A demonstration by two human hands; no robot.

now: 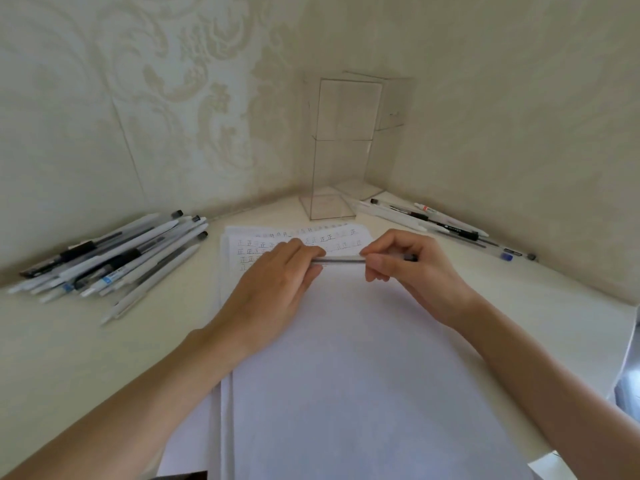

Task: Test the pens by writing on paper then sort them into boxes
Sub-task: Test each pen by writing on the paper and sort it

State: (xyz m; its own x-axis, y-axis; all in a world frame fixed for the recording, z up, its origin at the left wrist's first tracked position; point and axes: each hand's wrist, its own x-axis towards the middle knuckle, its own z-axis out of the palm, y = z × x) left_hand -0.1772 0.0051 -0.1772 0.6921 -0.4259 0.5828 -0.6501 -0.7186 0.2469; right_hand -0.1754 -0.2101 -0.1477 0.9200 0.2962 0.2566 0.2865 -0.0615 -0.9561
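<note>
Pen pile: the pen pile lies on the tabletop, left of the paper.
Left hand: the left hand has its fingertips curled round the pen's left end.
Pen: the pen is level between both hands, over the paper's written rows.
Boxes: two clear boxes stand upright in the corner.
Right hand: the right hand has its fingers curled, pinching the pen's right part.
Pen row: the pen row lies along the right wall.

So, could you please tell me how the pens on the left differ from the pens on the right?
The left pens form a large, overlapping heap, while the right pens are fewer and lie roughly side by side. Both groups rest on the table.
</note>
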